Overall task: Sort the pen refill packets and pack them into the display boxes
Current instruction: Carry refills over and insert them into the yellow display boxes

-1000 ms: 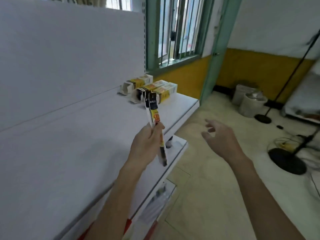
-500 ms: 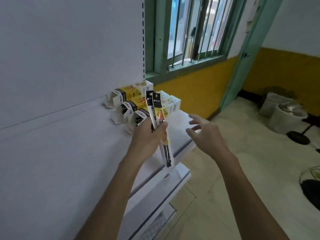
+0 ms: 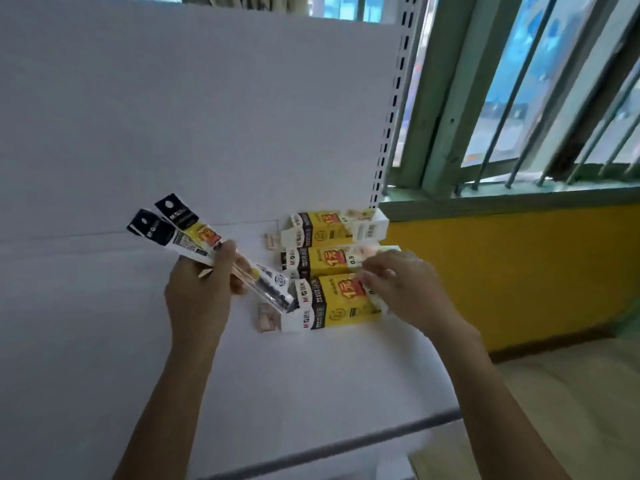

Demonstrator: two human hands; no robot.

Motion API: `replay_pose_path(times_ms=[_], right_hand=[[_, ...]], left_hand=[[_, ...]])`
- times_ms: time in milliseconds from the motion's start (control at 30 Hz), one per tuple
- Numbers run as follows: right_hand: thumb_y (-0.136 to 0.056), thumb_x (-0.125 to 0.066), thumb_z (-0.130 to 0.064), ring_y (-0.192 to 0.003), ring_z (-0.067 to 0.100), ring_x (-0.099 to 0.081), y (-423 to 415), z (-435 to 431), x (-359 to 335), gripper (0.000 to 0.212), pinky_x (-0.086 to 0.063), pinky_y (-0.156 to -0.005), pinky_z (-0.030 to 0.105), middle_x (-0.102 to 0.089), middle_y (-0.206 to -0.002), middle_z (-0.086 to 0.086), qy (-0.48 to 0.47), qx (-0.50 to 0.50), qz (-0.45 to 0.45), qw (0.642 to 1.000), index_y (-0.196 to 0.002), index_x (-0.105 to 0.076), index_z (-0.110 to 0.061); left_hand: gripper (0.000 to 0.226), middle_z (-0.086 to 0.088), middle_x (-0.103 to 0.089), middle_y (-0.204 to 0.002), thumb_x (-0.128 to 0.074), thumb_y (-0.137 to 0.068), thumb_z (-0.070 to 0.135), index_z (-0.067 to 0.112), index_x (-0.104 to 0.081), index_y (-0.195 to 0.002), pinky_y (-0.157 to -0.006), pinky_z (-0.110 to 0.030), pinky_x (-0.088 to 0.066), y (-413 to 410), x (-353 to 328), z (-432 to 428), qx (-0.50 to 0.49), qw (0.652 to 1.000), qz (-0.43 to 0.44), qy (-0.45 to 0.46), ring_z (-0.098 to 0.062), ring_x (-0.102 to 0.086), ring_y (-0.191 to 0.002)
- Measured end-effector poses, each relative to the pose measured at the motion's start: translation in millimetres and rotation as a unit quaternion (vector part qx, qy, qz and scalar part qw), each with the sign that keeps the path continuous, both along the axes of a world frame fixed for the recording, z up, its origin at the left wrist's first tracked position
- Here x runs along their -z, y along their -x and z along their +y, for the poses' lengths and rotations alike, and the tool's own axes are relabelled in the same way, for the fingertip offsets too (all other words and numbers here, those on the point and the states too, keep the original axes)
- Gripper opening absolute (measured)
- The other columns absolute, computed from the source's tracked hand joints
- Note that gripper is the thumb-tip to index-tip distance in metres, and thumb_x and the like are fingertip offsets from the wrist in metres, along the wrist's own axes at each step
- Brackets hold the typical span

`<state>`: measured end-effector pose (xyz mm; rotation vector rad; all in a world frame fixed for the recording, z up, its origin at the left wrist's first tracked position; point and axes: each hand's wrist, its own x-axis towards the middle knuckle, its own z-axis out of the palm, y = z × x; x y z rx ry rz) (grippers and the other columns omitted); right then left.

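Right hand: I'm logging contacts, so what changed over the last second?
The right hand moved from mid-air onto the nearest yellow cardboard display box; its grip is unclear. The left hand still grips two black-topped refill packets, now tilted toward that box.

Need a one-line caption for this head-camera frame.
Left hand grips two refill packets while the right hand touches the nearest of three yellow display boxes on a white shelf.
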<state>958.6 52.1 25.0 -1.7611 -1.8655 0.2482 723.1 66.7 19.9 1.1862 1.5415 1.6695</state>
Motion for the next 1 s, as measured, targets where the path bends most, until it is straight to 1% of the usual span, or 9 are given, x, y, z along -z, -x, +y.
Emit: replay_pose_path(times_ms=[67,167,333,500,567,633,733,867,1000], right_hand=[[-0.073,-0.055,-0.063,-0.109,0.012,-0.047,-7.9,4.5,4.4,0.049,-0.039,-0.095,0.040,-0.059,-0.113,-0.010,-0.004,-0.044,-0.013,0.999,-0.105,-0.067,-0.027],[-0.057,-0.046,-0.078,-0.115,0.009,-0.038,-19.0,8.4,7.3,0.076,-0.027,-0.097,0.033,-0.051,-0.121,-0.016,0.026,-0.100,-0.065,0.993,-0.118,-0.059,-0.035],[-0.068,-0.065,-0.061,-0.121,0.012,-0.028,-27.9,15.6,12.3,0.071,-0.022,-0.097,0.034,-0.042,-0.128,-0.015,0.021,-0.148,-0.158,0.976,-0.132,-0.042,-0.041],[-0.065,-0.075,-0.048,-0.117,0.009,-0.031,-34.2,13.3,9.4,0.069,-0.020,-0.091,0.029,-0.045,-0.126,-0.016,0.022,-0.195,-0.098,0.976,-0.127,-0.047,-0.037],[-0.063,-0.079,-0.042,-0.115,0.008,-0.036,-34.9,12.7,6.3,0.066,-0.024,-0.095,0.030,-0.046,-0.117,-0.021,0.021,-0.213,-0.052,0.975,-0.123,-0.050,-0.033],[-0.062,-0.081,-0.036,-0.111,0.009,-0.042,-32.0,11.8,3.0,0.065,-0.030,-0.099,0.034,-0.040,-0.102,-0.030,0.023,-0.231,-0.009,0.973,-0.119,-0.051,-0.030],[-0.064,-0.080,-0.036,-0.112,0.010,-0.044,-27.2,12.0,4.3,0.064,-0.028,-0.101,0.033,-0.042,-0.103,-0.022,0.022,-0.243,-0.016,0.970,-0.119,-0.050,-0.029],[-0.061,-0.081,-0.033,-0.108,0.014,-0.049,-28.5,14.1,7.5,0.065,-0.038,-0.099,0.045,-0.046,-0.106,-0.018,0.030,-0.263,0.033,0.964,-0.118,-0.050,-0.027],[-0.058,-0.083,-0.033,-0.106,0.014,-0.053,-30.0,15.8,9.0,0.064,-0.043,-0.095,0.045,-0.045,-0.101,-0.028,0.032,-0.273,0.075,0.958,-0.113,-0.050,-0.033]], left_hand=[[0.016,0.012,-0.065,-0.056,-0.058,-0.090,0.028,0.021,-0.059,-0.076,-0.054,-0.027,-0.054,-3.2,9.6,-10.2,-0.071,0.997,-0.024,0.000,-0.002,-0.058,-0.044],[0.021,0.008,-0.064,-0.055,-0.055,-0.091,0.027,0.007,-0.062,-0.086,-0.049,-0.022,-0.054,-12.8,23.2,-29.7,-0.150,0.988,-0.038,-0.002,-0.002,-0.056,-0.040],[0.020,0.011,-0.063,-0.055,-0.053,-0.093,0.024,0.006,-0.059,-0.090,-0.039,-0.015,-0.044,-24.1,25.4,-49.6,-0.246,0.967,-0.046,-0.048,-0.004,-0.053,-0.036],[0.029,-0.004,-0.063,-0.074,-0.052,-0.094,0.023,-0.002,-0.056,-0.106,-0.039,-0.015,-0.043,-37.7,13.6,-54.9,-0.275,0.955,-0.055,-0.094,-0.005,-0.053,-0.038],[0.026,0.002,-0.064,-0.071,-0.054,-0.093,0.024,0.000,-0.058,-0.102,-0.040,-0.015,-0.045,-45.2,10.9,-56.4,-0.269,0.957,-0.050,-0.098,-0.003,-0.055,-0.040],[0.019,0.012,-0.063,-0.059,-0.055,-0.092,0.024,0.008,-0.062,-0.086,-0.040,-0.010,-0.043,-53.5,6.4,-58.5,-0.256,0.962,-0.047,-0.082,0.002,-0.057,-0.043],[0.028,0.010,-0.061,-0.045,-0.056,-0.092,0.024,0.013,-0.061,-0.066,-0.035,-0.015,-0.043,-65.8,2.0,-62.0,-0.215,0.972,-0.062,-0.075,-0.005,-0.056,-0.036],[0.030,0.006,-0.065,-0.050,-0.057,-0.090,0.027,0.014,-0.063,-0.065,-0.040,-0.017,-0.048,-72.5,0.1,-63.5,-0.183,0.976,-0.110,-0.052,-0.009,-0.062,-0.043],[0.028,0.006,-0.066,-0.057,-0.056,-0.091,0.030,0.017,-0.061,-0.067,-0.042,-0.017,-0.047,-73.3,-5.6,-58.0,-0.199,0.961,-0.181,-0.063,-0.006,-0.061,-0.046]])
